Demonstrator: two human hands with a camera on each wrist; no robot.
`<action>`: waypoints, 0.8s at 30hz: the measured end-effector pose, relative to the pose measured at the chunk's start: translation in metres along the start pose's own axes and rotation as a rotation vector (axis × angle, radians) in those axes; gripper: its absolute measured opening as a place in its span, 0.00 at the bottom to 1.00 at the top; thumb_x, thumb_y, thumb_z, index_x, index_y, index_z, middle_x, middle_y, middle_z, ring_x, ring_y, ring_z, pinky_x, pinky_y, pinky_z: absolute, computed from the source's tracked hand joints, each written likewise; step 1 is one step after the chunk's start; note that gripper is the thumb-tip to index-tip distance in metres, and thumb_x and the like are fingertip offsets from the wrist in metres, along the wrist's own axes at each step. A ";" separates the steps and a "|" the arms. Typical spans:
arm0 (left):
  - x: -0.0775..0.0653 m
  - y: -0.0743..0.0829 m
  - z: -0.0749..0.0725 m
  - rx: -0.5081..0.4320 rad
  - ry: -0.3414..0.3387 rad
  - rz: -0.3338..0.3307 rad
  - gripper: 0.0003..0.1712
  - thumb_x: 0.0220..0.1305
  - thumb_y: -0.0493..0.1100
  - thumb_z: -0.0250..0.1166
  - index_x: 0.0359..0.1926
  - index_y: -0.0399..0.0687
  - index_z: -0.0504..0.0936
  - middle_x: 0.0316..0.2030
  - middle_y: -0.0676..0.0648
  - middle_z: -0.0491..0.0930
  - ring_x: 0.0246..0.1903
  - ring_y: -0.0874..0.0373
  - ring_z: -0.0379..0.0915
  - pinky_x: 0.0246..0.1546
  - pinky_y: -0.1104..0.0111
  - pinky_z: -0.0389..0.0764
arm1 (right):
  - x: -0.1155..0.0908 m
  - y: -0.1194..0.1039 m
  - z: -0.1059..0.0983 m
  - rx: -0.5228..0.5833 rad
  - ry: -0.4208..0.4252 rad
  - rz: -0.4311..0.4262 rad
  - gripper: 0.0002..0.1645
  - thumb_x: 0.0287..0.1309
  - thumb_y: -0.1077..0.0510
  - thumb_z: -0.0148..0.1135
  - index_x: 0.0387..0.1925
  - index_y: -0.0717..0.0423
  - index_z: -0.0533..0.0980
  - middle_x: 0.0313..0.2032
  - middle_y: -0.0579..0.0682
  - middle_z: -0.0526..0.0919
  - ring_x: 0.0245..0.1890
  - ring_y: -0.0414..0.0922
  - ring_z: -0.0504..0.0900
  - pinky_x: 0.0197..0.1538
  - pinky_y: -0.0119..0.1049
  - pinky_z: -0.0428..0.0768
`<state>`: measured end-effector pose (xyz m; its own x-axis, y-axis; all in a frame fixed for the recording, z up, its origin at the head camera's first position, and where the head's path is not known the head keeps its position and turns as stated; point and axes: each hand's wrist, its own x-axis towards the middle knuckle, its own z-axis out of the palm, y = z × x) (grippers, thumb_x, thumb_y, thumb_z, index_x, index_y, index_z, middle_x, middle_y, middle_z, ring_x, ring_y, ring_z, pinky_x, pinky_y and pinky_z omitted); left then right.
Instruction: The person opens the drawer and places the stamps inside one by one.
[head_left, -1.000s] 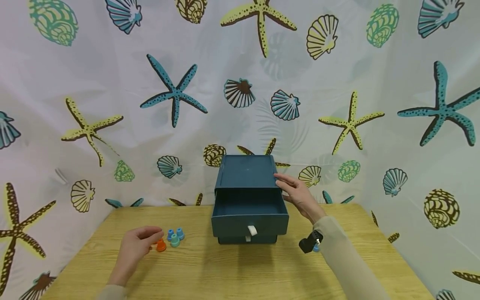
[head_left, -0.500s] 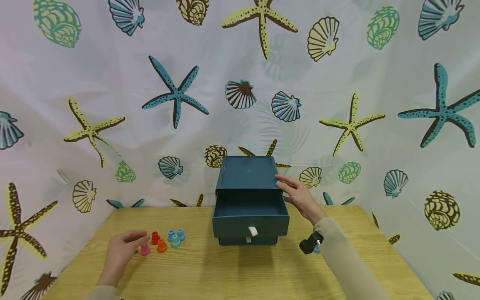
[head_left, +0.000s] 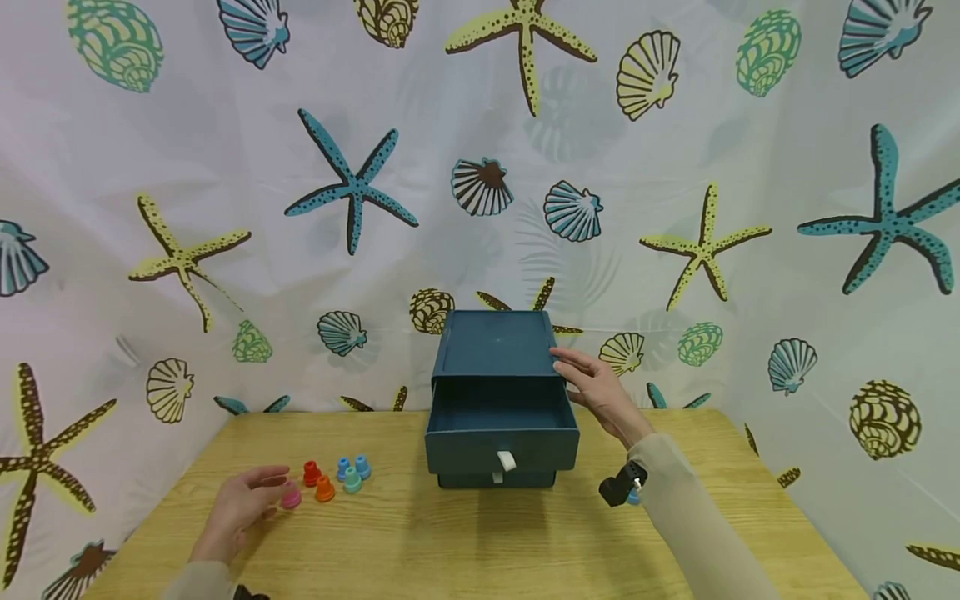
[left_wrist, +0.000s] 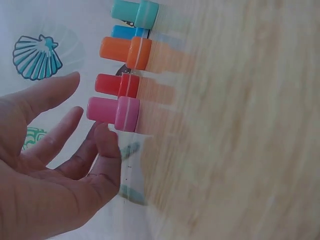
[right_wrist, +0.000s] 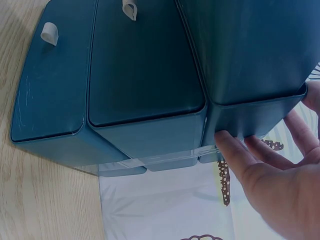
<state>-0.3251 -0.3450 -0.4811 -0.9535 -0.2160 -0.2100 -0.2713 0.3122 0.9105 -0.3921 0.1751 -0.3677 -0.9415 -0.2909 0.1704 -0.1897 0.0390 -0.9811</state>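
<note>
As I follow the feeds from my desk, taking the middle of the table (head_left: pixel 390 542) as my dial with twelve at its far edge, I find the left hand (head_left: pixel 240 507) nearest, at nine, its fingers loose, spread and free. Just off its fingertips stands the pink peg (head_left: pixel 292 498), upright on the wood; in the left wrist view one fingertip lies right beside it, and I cannot tell whether they touch. Over at three, a blue thing (head_left: pixel 633 497) is mostly hidden by the wrist camera (head_left: pixel 615 488). From the pink peg, the orange peg (head_left: pixel 325 490) lies toward three and the red peg (head_left: pixel 311 474) at one; farther along, toward half past two, the teal peg (head_left: pixel 352 481) stands in front of two blue pegs (head_left: pixel 362 467). At twelve I see the drawer (head_left: pixel 465 454) jutting from the unit (head_left: pixel 495 342), a white tab (head_left: pixel 507 461) on its front. With fingers extended, the right hand (head_left: pixel 600 396) rests its fingertips against the unit's three-o'clock side. Farthest back hangs the shell-print sheet (head_left: pixel 262 233).
</note>
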 end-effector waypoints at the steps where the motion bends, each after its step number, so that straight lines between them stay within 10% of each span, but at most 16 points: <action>1: 0.001 0.000 0.000 0.006 -0.009 -0.010 0.38 0.64 0.45 0.67 0.69 0.32 0.64 0.65 0.28 0.64 0.42 0.55 0.76 0.38 0.64 0.80 | 0.000 0.000 0.000 -0.001 -0.001 -0.001 0.30 0.71 0.50 0.55 0.71 0.51 0.65 0.74 0.54 0.58 0.74 0.53 0.57 0.70 0.57 0.63; 24: 0.013 -0.009 -0.002 -0.036 -0.073 -0.017 0.37 0.58 0.35 0.71 0.65 0.25 0.66 0.39 0.46 0.85 0.36 0.61 0.79 0.40 0.64 0.83 | -0.001 -0.001 0.000 -0.014 -0.009 -0.003 0.30 0.72 0.49 0.54 0.71 0.51 0.65 0.74 0.54 0.57 0.75 0.54 0.55 0.70 0.57 0.62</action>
<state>-0.3349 -0.3524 -0.4917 -0.9561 -0.1525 -0.2501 -0.2841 0.2751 0.9185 -0.3911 0.1748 -0.3668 -0.9384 -0.2995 0.1721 -0.1960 0.0515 -0.9793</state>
